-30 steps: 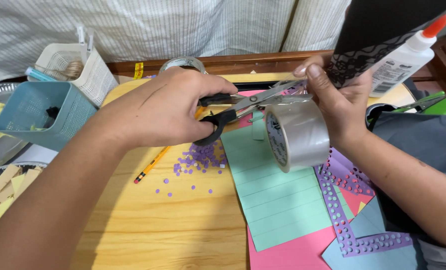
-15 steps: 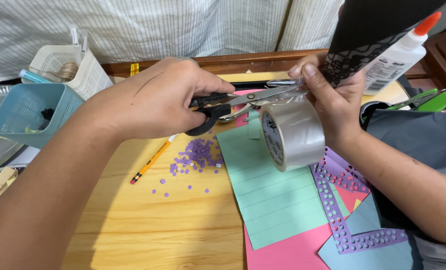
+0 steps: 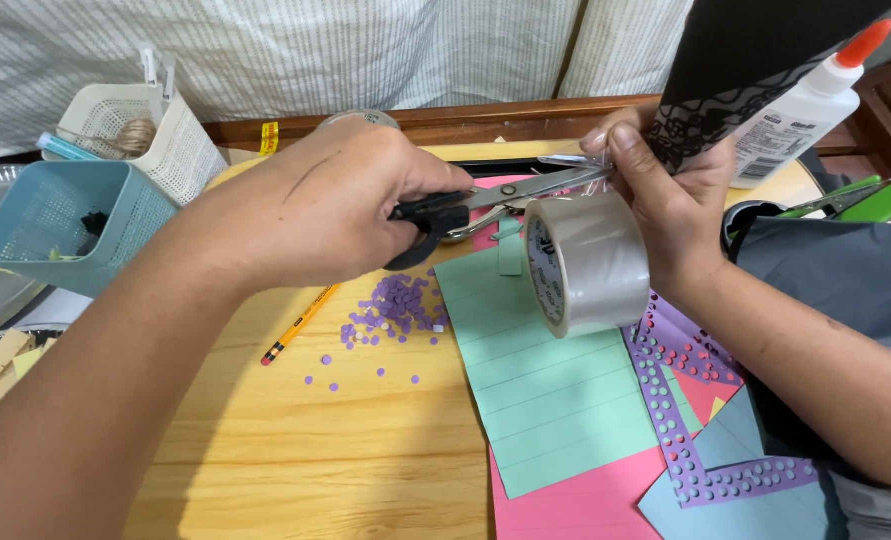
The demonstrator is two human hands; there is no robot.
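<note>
Silver tape roll [image 3: 588, 262] hangs from the right hand [image 3: 666, 195] at centre, grip pinching its loose end. Left hand [image 3: 336, 205], at 9 o'clock of it, grips black-handled scissors [image 3: 486, 200] over the wooden desk [image 3: 296, 450].

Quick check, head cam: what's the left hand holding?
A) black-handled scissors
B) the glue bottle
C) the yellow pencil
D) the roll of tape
A: the left hand grips the black-handled scissors, blades pointing at the tape end pinched by the right hand, which has the roll of tape hanging just below it; the yellow pencil lies on the table and the glue bottle stands untouched.
</note>
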